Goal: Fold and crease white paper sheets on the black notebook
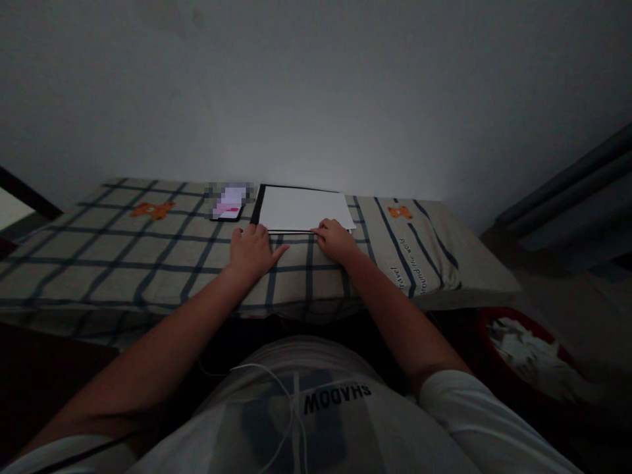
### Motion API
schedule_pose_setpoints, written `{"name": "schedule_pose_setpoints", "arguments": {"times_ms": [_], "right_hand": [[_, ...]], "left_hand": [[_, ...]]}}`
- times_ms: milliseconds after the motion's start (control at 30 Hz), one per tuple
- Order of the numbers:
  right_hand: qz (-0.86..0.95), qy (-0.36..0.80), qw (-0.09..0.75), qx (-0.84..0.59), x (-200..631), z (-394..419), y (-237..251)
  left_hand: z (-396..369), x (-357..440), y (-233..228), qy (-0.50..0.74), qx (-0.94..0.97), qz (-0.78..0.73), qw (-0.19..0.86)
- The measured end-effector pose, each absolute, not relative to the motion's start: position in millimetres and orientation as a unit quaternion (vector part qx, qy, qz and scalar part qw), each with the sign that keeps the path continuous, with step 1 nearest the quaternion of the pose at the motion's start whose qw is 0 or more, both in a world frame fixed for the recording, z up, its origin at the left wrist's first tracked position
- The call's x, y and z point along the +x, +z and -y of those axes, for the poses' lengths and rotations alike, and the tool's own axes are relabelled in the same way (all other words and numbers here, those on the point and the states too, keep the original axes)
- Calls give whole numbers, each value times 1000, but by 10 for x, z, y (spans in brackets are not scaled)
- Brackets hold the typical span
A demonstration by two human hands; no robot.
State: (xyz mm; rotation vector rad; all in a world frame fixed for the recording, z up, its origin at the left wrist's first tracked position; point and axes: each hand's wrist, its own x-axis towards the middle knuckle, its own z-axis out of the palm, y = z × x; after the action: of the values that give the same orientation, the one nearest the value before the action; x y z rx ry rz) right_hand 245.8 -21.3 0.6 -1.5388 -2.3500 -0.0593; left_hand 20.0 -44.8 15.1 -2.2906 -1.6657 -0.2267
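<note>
Left fingers (252, 235) on folder (257, 203), thumb spread; right fingers (325, 228) pinching paper (305, 209) edge; phone (230, 203) beyond left fingers.

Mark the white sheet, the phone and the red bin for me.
White sheet (305, 209): head view, on the middle of its upper face.
Phone (229, 204): head view, on its lit screen, partly pixelated.
Red bin (486, 340): head view, on its wall, left of the whitish contents.
</note>
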Motion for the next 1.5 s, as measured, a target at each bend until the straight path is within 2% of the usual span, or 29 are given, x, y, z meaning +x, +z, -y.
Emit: {"name": "schedule_pose_setpoints", "arguments": {"times_ms": [267,533,900,1233,1333,1500], "right_hand": [[826,-30,169,-538,2459,219,1],[814,-58,142,-560,2434,239,41],[786,-106,144,-592,2397,263,124],[855,-72,153,-490,2145,173,321],[843,-48,187,-501,2123,16,399],[788,35,364,-495,2229,-351,532]], "left_hand": [[396,219,147,-63,-790,587,164],[386,171,125,-117,-776,596,171],[228,113,97,-142,-827,522,153],[139,129,306,-138,-861,453,186],[0,195,466,-182,-861,444,168],[-475,337,705,-352,-808,472,9]]}}
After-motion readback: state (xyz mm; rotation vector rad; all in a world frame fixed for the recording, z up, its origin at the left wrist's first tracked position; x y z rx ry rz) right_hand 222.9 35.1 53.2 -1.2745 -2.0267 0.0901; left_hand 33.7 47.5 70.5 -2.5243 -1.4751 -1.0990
